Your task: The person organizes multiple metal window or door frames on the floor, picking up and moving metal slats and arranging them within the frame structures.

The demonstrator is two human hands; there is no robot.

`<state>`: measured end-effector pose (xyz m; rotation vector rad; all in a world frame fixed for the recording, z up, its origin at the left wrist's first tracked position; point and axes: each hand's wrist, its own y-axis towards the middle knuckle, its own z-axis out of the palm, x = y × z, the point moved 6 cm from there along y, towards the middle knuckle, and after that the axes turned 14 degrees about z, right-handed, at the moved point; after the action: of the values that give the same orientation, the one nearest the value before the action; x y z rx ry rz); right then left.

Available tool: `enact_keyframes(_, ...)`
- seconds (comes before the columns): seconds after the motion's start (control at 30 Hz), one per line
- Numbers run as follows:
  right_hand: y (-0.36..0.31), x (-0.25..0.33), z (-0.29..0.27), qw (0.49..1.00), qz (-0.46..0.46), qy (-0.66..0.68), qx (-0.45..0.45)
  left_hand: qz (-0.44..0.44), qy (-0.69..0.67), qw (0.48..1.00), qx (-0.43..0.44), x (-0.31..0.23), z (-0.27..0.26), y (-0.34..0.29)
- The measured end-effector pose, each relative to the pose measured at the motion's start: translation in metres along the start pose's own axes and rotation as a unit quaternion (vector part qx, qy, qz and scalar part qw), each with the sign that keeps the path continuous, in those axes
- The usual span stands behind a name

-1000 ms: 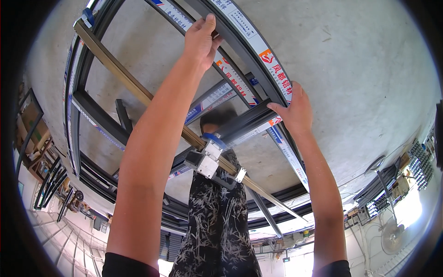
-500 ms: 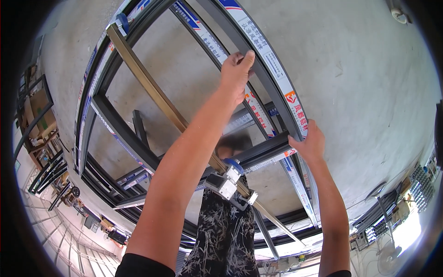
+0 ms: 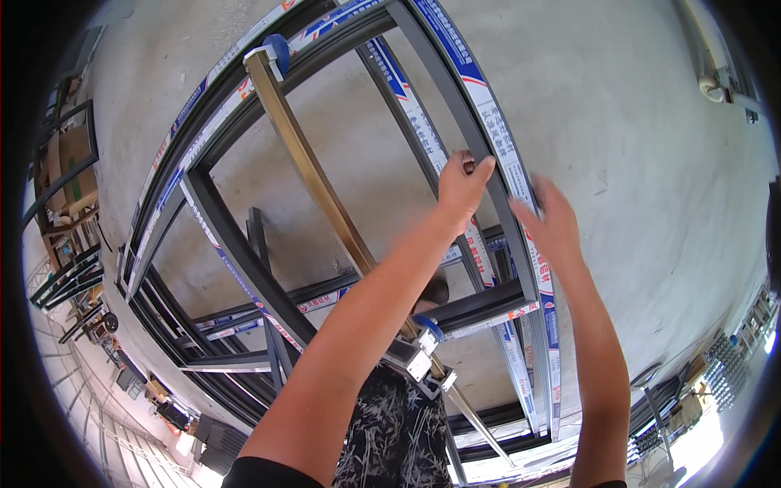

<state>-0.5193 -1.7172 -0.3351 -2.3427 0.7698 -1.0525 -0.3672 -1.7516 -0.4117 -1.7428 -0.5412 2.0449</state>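
A dark grey metal window frame (image 3: 468,93) with white, blue and red protective film spans the middle of the view. My left hand (image 3: 462,189) is closed at the inner edge of its right-hand bar, thumb against the bar; what its fingers hold, if anything, is too small to make out. My right hand (image 3: 557,228) is at the outer edge of the same bar, slightly blurred, fingers stretched and thumb apart. A long bar clamp (image 3: 313,175) with a brass-coloured rail lies across the frame; its blue-padded jaw (image 3: 419,354) sits near my legs.
More dark profiles (image 3: 163,325) lie below the frame at the left. A crossbar (image 3: 472,305) joins the right-hand bar near my body. Cardboard (image 3: 77,175) and other frames stand at the far left. Bare concrete floor (image 3: 618,122) extends to the right.
The frame and clamp appear lower and further right in view. My right hand has left the corner by the crossbar and moved up along the bar. My left hand remains at the inner edge.
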Motion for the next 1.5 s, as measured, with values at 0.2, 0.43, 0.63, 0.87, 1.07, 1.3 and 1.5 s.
enact_keyframes(0.2, 0.113, 0.142, 0.042, 0.979, 0.007, -0.15, -0.135, 0.007, 0.016, 1.0, 0.023, 0.022, 0.013, 0.003)
enact_keyframes(0.43, 0.126, 0.147, 0.041, 0.983, 0.003, -0.146, -0.107, 0.07, 0.045, 0.996, -0.029, -0.001, 0.011, -0.002)
enact_keyframes(0.63, 0.13, 0.135, 0.037, 0.982, -0.013, -0.132, -0.135, -0.012, 0.024, 1.0, -0.004, 0.001, 0.015, -0.008)
enact_keyframes(0.87, 0.131, 0.132, 0.037, 0.985, -0.02, -0.105, -0.137, 0.014, -0.054, 0.998, 0.003, 0.003, 0.007, -0.004)
enact_keyframes(1.07, 0.131, 0.132, 0.042, 0.981, -0.029, -0.11, -0.159, -0.03, 0.059, 0.996, -0.058, -0.007, 0.008, -0.009)
enact_keyframes(1.3, 0.13, 0.125, 0.034, 0.979, -0.037, -0.116, -0.161, -0.023, -0.015, 0.998, 0.05, 0.007, 0.007, -0.005)
enact_keyframes(1.5, 0.077, 0.052, 0.036, 0.993, -0.076, -0.025, -0.088, -0.067, -0.064, 0.993, 0.069, 0.019, -0.003, -0.017)
